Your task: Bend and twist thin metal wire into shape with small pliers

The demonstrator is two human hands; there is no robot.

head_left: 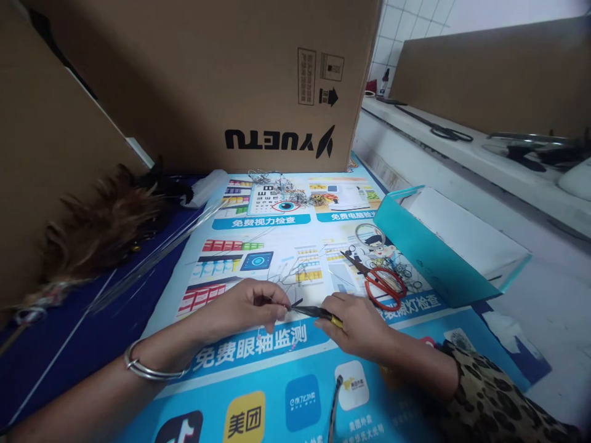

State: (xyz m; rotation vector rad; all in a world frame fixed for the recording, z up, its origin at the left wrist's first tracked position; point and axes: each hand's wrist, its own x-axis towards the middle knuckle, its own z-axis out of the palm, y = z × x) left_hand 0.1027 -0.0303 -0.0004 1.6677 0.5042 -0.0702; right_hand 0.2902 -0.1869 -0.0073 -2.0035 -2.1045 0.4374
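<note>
In the middle of the table, my right hand [353, 323] is wrapped round a pair of yellow-handled pliers [311, 311], their dark jaws pointing left. My left hand [258, 304] is closed in a pinch at the tips of those jaws. A thin dark piece, perhaps wire, shows between fingertips and jaws; it is too small to name. Right of the pliers lie red-handled scissors [386, 288] with the blades toward the upper left. Beside them is a loose tangle of thin dark wire pieces [406, 269].
A printed blue poster [258, 369] covers the table. An open teal box [443, 258] stands at the right, a large cardboard box [207, 80] at the back. Brown feathers [96, 234] and clear thin strands [161, 252] lie left. More tangled wire [295, 191] lies farther back.
</note>
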